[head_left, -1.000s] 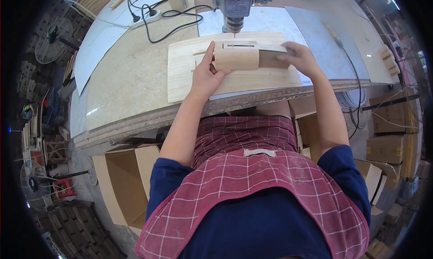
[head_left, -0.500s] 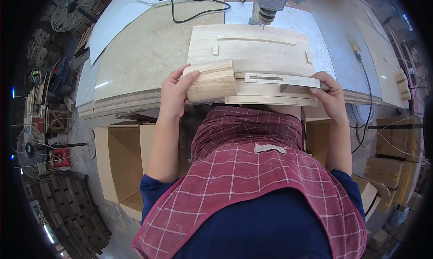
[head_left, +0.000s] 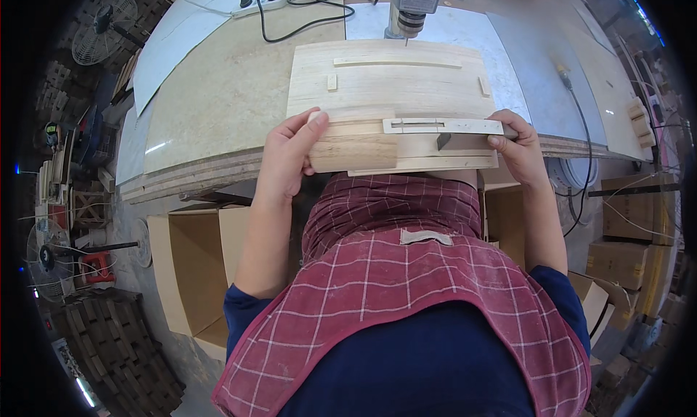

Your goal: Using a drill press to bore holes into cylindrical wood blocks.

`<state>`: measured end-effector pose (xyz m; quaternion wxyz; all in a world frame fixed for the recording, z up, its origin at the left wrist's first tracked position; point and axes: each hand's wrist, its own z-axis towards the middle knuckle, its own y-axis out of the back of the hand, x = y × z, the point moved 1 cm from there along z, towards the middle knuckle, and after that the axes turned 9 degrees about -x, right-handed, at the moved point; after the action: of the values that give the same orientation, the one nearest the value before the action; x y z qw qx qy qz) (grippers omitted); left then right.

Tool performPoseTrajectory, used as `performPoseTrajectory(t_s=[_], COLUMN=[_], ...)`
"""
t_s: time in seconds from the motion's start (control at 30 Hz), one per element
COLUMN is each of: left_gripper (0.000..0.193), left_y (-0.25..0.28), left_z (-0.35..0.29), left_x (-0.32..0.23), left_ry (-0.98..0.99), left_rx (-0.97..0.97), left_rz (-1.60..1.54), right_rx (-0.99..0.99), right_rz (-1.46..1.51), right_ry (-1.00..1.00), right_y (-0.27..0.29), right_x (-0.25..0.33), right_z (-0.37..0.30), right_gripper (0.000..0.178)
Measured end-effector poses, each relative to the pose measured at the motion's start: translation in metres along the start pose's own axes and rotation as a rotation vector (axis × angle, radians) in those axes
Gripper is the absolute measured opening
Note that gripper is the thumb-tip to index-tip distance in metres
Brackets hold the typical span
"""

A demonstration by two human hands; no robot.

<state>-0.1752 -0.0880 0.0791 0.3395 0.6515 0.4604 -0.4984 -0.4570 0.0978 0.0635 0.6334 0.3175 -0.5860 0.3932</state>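
My left hand (head_left: 290,154) is closed on the left end of a pale wooden block (head_left: 353,156) with a groove along its upper side. My right hand (head_left: 517,148) pinches the right end of a narrow, light strip (head_left: 475,127) with a long slot near its left end. That left end lies against the block's grooved top, though whether it fits into the groove I cannot tell. A dark flat piece (head_left: 454,141) shows below the strip, running toward my right fingers. Under both sits a pale wooden board (head_left: 392,94) with thin wooden strips fixed on it.
A drill press (head_left: 412,18) with a thin bit stands just beyond the board. On the bench (head_left: 232,105), a black cable (head_left: 305,38) runs from a white power strip (head_left: 258,5). An open cardboard box (head_left: 196,264) is below the bench at left, with stacked cartons (head_left: 617,264) at right.
The grooved block has moved right relative to the slotted strip and levelled out. Its right end now overlaps the strip's left end, where they were slightly apart before. The whole view has shifted slightly.
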Motion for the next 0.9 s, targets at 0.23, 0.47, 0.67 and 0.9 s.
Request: performPoseTrajectory(t_s=[0.23,0.47,0.67,0.9], left_gripper=[0.035,0.031,0.05,0.078], left_y=[-0.03,-0.059,-0.087,-0.104], left_z=[0.004,0.049,0.063,0.082], left_x=[0.018,0.023,0.026,0.048], left_ry=[0.165,-0.03,-0.231,-0.474], left_rx=[0.222,0.036,0.137,0.115], left_rz=[-0.348,-0.231,-0.066,-0.122], right_rx=[-0.027,-0.196,-0.332,-0.289], right_rz=[-0.014,-0.196,-0.213,-0.243], right_ry=[0.026,0.114,0.114,0.151], right_y=[-0.024,-0.019,-0.007,-0.022], right_x=[-0.011,-0.024,-0.047,-0.054], right_z=[0.008,0.049,0.087,0.111], right_gripper=[0.024,0.023,0.026,0.026])
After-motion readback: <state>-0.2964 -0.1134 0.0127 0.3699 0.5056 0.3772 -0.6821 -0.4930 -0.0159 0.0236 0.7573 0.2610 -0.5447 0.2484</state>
